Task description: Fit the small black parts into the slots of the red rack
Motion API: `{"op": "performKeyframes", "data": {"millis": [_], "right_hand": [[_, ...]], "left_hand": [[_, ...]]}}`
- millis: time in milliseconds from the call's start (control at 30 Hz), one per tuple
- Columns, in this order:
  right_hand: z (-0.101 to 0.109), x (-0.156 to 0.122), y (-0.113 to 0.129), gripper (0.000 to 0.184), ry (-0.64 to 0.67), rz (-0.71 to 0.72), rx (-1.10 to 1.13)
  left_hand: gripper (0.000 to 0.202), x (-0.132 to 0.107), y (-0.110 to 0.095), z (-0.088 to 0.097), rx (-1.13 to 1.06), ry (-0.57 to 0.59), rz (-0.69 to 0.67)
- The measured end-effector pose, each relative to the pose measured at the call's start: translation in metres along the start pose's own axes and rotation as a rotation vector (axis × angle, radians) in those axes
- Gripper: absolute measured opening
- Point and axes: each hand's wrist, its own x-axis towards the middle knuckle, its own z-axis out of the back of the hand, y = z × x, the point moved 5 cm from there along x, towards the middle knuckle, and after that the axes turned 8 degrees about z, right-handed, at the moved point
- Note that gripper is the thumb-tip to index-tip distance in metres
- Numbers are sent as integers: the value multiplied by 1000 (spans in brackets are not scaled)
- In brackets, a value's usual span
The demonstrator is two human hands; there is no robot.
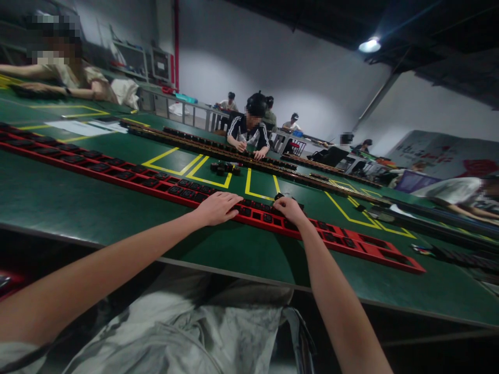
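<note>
A long red frame point(374, 256) with rows of openings lies slantwise along the near side of the green table. Square black parts point(150, 182) fill many of its openings, and several toward the right end are bare. My left hand point(219, 208) rests on the frame, fingers stretched out flat over the black parts. Farther right, my right hand point(289, 209) has its fingers pinched at a small black piece point(279, 197) above the frame's far edge. Most of that piece is hidden by the fingers, so its exact kind does not show.
Yellow tape outlines point(259, 196) mark the green table point(128, 213). A small black object point(225, 168) lies beyond the frame. Long dark rails point(312, 174) cross the table, with a co-worker point(249, 130) behind them. White sheets point(80, 128) lie at left; another person point(74, 78) leans there.
</note>
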Motion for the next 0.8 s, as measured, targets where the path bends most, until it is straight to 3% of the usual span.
{"op": "performKeyframes", "data": {"millis": [533, 800], "right_hand": [[5, -1, 5, 12, 56, 70, -56], [17, -5, 2, 7, -18, 110, 26]], "left_hand": [[40, 0, 0, -1, 47, -24, -30], [40, 0, 1, -2, 33, -24, -28]]}}
